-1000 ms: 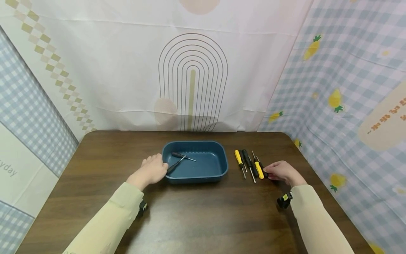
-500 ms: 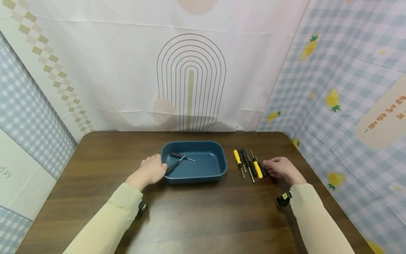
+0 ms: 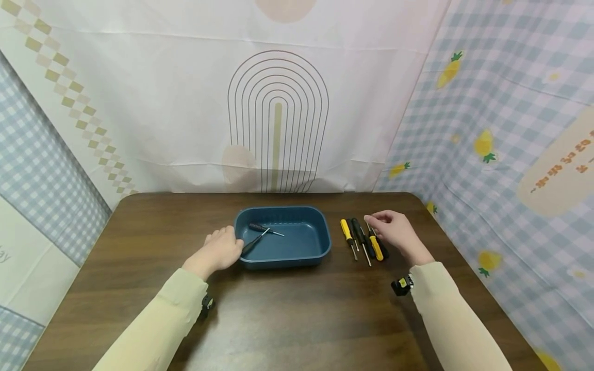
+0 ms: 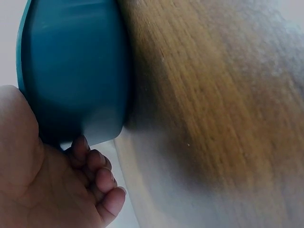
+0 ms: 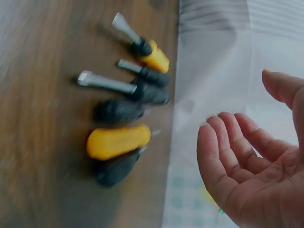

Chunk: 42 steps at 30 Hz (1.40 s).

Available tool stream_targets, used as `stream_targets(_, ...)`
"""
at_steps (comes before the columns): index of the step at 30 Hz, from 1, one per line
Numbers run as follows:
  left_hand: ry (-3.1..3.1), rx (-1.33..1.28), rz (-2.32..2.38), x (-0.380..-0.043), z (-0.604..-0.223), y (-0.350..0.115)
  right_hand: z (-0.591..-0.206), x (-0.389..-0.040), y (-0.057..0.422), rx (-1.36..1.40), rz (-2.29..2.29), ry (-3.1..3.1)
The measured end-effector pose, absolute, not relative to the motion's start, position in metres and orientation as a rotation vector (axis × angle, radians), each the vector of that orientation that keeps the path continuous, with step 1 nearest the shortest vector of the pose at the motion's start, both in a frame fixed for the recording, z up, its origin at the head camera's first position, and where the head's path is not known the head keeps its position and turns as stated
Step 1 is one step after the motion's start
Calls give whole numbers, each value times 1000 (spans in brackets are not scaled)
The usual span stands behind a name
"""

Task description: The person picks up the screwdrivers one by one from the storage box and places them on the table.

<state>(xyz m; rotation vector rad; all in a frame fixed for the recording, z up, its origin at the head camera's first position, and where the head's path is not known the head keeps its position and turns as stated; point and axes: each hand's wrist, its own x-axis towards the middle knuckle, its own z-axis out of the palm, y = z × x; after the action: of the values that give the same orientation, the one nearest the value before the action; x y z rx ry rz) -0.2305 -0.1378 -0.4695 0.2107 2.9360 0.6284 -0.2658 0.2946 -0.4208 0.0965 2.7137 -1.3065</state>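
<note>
My left hand (image 3: 218, 248) holds the left end of a blue plastic bin (image 3: 299, 239); in the left wrist view its fingers curl against the bin's end wall (image 4: 76, 61). Two black-handled screwdrivers lie crossed inside, one handle (image 3: 252, 246) close to that hand, the other (image 3: 258, 226) farther back. Over the far end of a row of screwdrivers hovers my right hand (image 3: 394, 229), holding nothing, its fingers parted from the thumb in the right wrist view. That row includes a yellow-handled screwdriver (image 5: 118, 141), black-handled ones (image 5: 118, 110) and another yellow one (image 3: 345, 228).
A dark wooden table (image 3: 297, 309) carries everything. Behind its far edge hangs a white patterned cloth (image 3: 185, 103), and a blue checked cloth (image 3: 501, 196) borders the right side. The screwdriver row lies just right of the bin.
My right hand has left the right side of the screwdriver row, moving up and left to its far end. My left hand stays at the bin; the screwdrivers inside lie as before.
</note>
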Motion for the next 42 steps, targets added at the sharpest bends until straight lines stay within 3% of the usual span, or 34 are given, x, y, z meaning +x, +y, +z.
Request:
stream_targets(13, 2927, 196, 635, -227, -469, -141, -414, -272, 223, -327, -1187, 2874)
stream_targets(28, 2933, 178, 594, -227, -469, -139, -441, -269, 117, -735, -936, 2753)
stream_targets(42, 2942, 217, 600, -228, -467, -136, -458, -273, 52, -931, -635, 2739)
